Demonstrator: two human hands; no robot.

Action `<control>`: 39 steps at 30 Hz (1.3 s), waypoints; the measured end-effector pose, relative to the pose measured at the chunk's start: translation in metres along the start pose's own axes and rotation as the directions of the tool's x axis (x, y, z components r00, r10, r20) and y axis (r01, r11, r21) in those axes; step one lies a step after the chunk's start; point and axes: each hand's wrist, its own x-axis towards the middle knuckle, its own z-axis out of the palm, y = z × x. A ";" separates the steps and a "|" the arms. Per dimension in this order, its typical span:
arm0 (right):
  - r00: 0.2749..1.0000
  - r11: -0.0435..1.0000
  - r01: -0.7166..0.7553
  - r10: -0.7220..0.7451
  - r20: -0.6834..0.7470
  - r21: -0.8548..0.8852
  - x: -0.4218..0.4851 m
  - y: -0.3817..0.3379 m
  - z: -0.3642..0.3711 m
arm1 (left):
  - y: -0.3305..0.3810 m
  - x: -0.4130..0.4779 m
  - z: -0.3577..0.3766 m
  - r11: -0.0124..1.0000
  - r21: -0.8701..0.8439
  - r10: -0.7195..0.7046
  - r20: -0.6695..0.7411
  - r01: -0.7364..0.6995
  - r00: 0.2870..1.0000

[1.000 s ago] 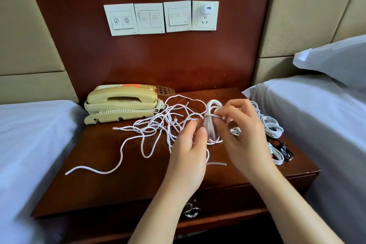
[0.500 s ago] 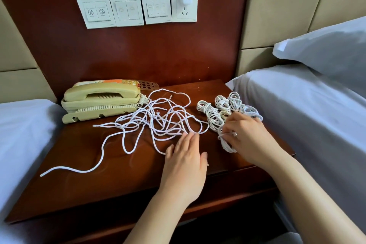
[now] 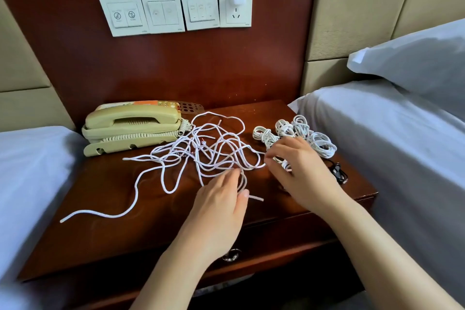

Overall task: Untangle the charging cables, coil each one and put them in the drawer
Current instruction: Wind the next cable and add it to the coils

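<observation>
near left nightstand [image 3: 100,234] edge, loose cable end [image 3: 63,220]

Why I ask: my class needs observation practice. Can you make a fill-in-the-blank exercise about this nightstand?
1. The telephone stands to the ____ of the tangled cables.
2. Beside the wall socket are ____ switch plates.
3. The coiled cables lie nearest the ____-hand bed.
Missing words: left; three; right.

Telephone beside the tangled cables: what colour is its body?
The telephone is beige, with an orange strip on top; clearest in the head view.
</observation>
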 end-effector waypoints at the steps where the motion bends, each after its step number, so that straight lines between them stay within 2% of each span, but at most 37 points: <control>1: 1.000 1.000 0.017 -0.017 0.014 0.013 0.000 -0.005 0.004 | -0.003 -0.001 -0.004 1.000 -0.001 -0.011 -0.018 0.010 1.000; 6: 0.995 0.994 0.046 -0.054 0.087 0.095 0.001 -0.038 0.030 | -0.032 -0.007 -0.016 0.989 0.066 -0.116 -0.202 0.131 0.973; 9: 0.981 0.995 0.028 -0.045 0.189 0.093 0.000 -0.053 0.052 | -0.049 -0.009 -0.024 0.968 0.052 -0.201 -0.414 0.244 0.888; 10: 0.972 0.995 0.005 -0.028 0.232 0.100 0.000 -0.056 0.059 | -0.055 -0.009 -0.026 0.955 0.029 -0.253 -0.446 0.296 0.858; 13: 0.960 0.998 -0.019 0.000 0.281 0.064 0.004 -0.060 0.077 | -0.073 -0.009 -0.031 0.899 -0.031 -0.409 -0.413 0.436 0.814; 15: 0.958 0.998 -0.020 0.003 0.287 0.058 0.012 -0.062 0.085 | -0.082 -0.009 -0.032 0.878 -0.039 -0.458 -0.356 0.477 0.814; 18: 0.949 0.997 -0.030 0.006 0.317 0.072 0.025 -0.064 0.093 | -0.091 -0.010 -0.035 0.897 -0.101 -0.438 -0.326 0.430 0.837; 21: 0.950 0.993 -0.069 0.035 0.310 0.098 0.037 -0.061 0.098 | -0.096 -0.013 -0.041 0.896 -0.154 -0.442 -0.389 0.416 0.808; 23: 0.951 0.990 -0.097 0.063 0.302 0.099 0.046 -0.059 0.101 | -0.100 -0.014 -0.043 0.874 -0.112 -0.476 -0.401 0.474 0.783; 27: 0.959 0.986 -0.122 0.089 0.271 0.110 0.055 -0.060 0.105 | -0.109 -0.015 -0.043 0.789 0.046 -0.579 -0.278 0.612 0.767; 31: 0.985 0.977 -0.078 0.044 0.165 0.201 0.049 -0.065 0.106 | -0.118 -0.016 -0.041 0.732 0.312 -0.522 -0.316 0.606 0.792; 33: 0.994 0.976 -0.017 -0.006 0.108 0.217 0.045 -0.069 0.104 | -0.119 -0.013 -0.041 0.726 0.340 -0.507 -0.324 0.598 0.799; 34: 0.996 0.975 0.007 -0.027 0.089 0.221 0.042 -0.072 0.103 | -0.120 -0.010 -0.042 0.741 0.300 -0.509 -0.332 0.601 0.794; 36: 0.997 0.965 0.024 -0.043 0.069 0.262 0.036 -0.079 0.101 | -0.120 -0.006 -0.049 0.798 0.049 -0.547 -0.358 0.600 0.757; 38: 0.997 0.936 0.009 -0.038 0.074 0.351 0.031 -0.088 0.099 | -0.118 -0.005 -0.056 0.821 -0.279 -0.569 -0.343 0.498 0.748; 39: 0.996 0.917 -0.009 -0.025 0.080 0.398 0.030 -0.092 0.097 | -0.115 -0.005 -0.059 0.828 -0.380 -0.541 -0.348 0.412 0.766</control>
